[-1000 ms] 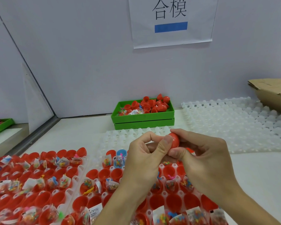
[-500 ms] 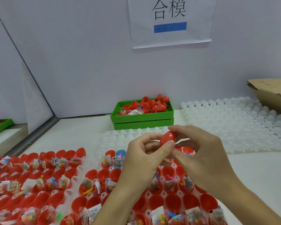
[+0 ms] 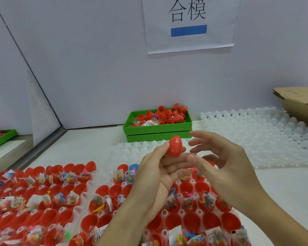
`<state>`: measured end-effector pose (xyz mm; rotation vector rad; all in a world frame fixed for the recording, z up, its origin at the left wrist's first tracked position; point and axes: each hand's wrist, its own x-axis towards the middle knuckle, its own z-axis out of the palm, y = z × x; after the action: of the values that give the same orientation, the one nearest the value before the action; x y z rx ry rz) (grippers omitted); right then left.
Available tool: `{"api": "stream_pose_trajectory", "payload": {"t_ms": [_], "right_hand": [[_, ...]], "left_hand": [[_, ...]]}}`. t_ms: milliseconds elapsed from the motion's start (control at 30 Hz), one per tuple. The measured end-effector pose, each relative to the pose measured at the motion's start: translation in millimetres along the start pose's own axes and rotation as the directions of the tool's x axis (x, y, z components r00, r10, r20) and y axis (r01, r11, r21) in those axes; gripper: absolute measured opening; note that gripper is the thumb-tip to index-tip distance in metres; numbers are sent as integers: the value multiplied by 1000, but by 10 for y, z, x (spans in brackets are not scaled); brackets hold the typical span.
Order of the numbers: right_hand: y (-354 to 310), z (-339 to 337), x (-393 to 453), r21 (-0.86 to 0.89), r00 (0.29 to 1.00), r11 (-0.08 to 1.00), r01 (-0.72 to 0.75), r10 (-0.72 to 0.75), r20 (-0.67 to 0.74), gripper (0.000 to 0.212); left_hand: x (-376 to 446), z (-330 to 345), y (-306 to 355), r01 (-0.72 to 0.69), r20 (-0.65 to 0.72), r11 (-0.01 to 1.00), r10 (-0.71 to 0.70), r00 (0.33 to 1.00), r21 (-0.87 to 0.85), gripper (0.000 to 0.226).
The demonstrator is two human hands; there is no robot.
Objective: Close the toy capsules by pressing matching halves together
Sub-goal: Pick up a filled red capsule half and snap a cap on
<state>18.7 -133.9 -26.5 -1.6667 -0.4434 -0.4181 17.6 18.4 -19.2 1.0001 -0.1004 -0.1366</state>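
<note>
A closed red egg-shaped capsule (image 3: 175,146) stands upright above the trays, pinched between the thumb and fingers of my left hand (image 3: 158,172). My right hand (image 3: 220,164) hovers just right of it with fingers spread and relaxed, not touching the capsule. Below both hands lie white trays (image 3: 163,213) holding several open red capsule halves (image 3: 192,220), many with small bagged toys (image 3: 207,200) in them. One closed red capsule (image 3: 90,166) sits at the far edge of the left tray.
A green bin (image 3: 157,129) of loose red capsule halves stands at the back by the wall. Empty white cell trays (image 3: 267,135) spread to the right. A cardboard box (image 3: 300,103) sits far right. Another green tray (image 3: 2,137) is at far left.
My right hand has let go of the capsule and opened, moving slightly right. My left hand now holds the closed capsule alone, raised and turned upright.
</note>
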Motion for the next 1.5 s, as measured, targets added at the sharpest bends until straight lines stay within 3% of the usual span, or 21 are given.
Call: {"api": "stream_pose_trajectory", "payload": {"t_ms": [100,167,233,300,433,633,700,867,1033,1200,1267,1400,1500], "right_hand": [[-8,2,0,5,1000,1000,-9,9,-1,38],[-8,7,-1,33,999,999,-32,33,-26,30],[-8,12,-1,104,993,990,-100,106,-55,23],[-1,14,9,153,983,973,-171,178,-37,18],[-3,32,16,157,971,959,-238,236,31,15],[-34,114,-32,122,975,968,-219,213,60,21],[-32,111,-28,133,978,969,-207,205,28,21],[-44,-3,10,138,974,967,-214,201,103,24],[-50,-60,36,118,950,961,-250,220,222,27],[-65,-25,57,0,965,983,-186,183,189,30],[-74,-24,71,-12,967,982,-187,186,174,30],[-89,-142,201,143,971,961,-237,230,63,22],[-38,-369,369,373,940,881,-291,337,-61,12]], "left_hand": [[-3,-2,9,-20,-12,1000,20,1000,10,39],[-8,-6,-5,-114,-46,976,125,991,185,28],[-9,-35,-32,-240,-75,801,334,940,549,17],[-18,-57,-48,-318,-23,572,509,860,756,20],[-28,-54,-59,-372,74,392,598,798,841,30],[-31,-66,-108,-391,253,113,595,763,913,35],[-31,-67,-110,-396,259,127,571,779,910,38],[-19,-105,-39,-391,216,396,419,882,831,50],[-36,-142,19,-446,289,308,443,849,840,41],[-25,-120,-32,-466,325,165,520,790,869,43],[-14,-106,-57,-448,293,182,538,790,875,44],[-9,-40,-69,-411,245,251,501,830,877,90],[-18,44,-89,-411,225,309,493,840,858,72]]}}
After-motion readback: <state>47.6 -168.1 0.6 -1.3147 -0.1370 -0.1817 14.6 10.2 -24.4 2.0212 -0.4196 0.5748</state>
